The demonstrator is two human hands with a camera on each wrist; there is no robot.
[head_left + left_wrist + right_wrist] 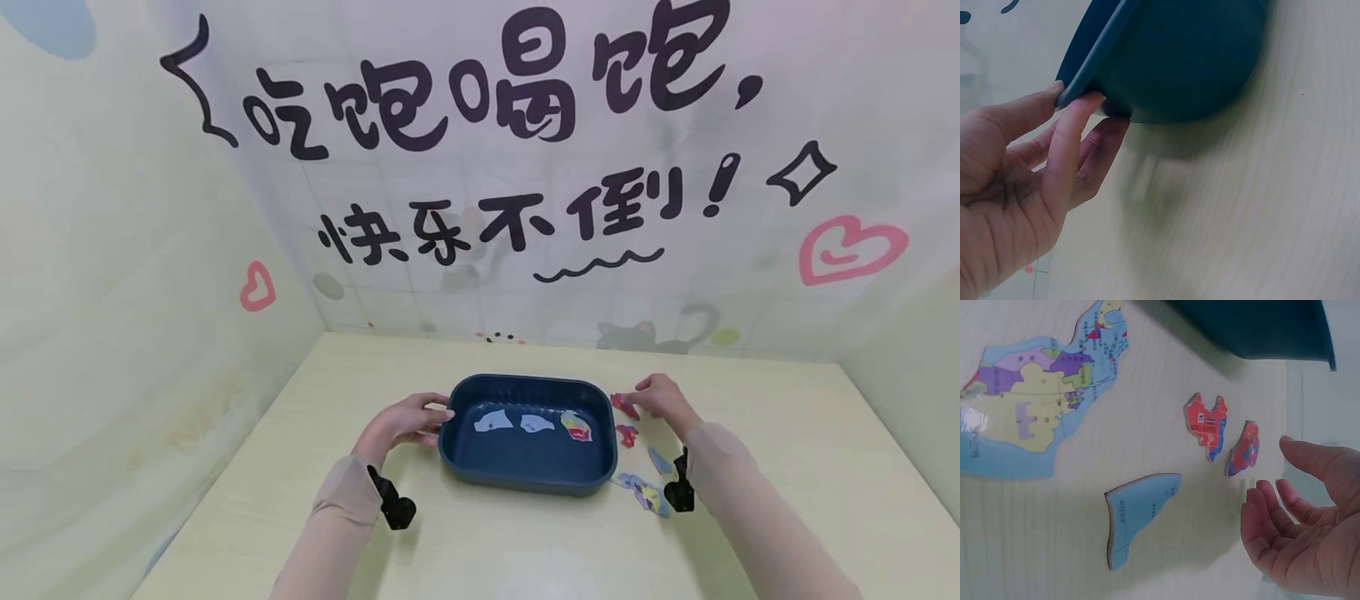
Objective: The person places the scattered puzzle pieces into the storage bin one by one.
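A dark blue rectangular basin (pixel 517 482) sits on the table. My left hand (pixel 412 417) grips its left end, the thumb over the rim and fingers against the outer wall (pixel 1191 62). Inside lie two pale blue puzzle pieces (pixel 492 421) and a yellow-and-red one (pixel 577 427). My right hand (pixel 1310 531) is beyond the basin's right end, thumb and fingers apart with nothing between them. Just off its fingertips lies a small red-and-blue map puzzle piece (pixel 1244 450), and beside that a red piece (pixel 1207 425).
Closer to the body, right of the basin, lie a blue wedge-shaped piece (pixel 1138 512) and a larger multicoloured map piece (pixel 1035 406). A printed cloth (pixel 465 300) hangs behind the pale wooden table (pixel 487 550). Black wrist cameras (pixel 396 504) sit on both sleeves.
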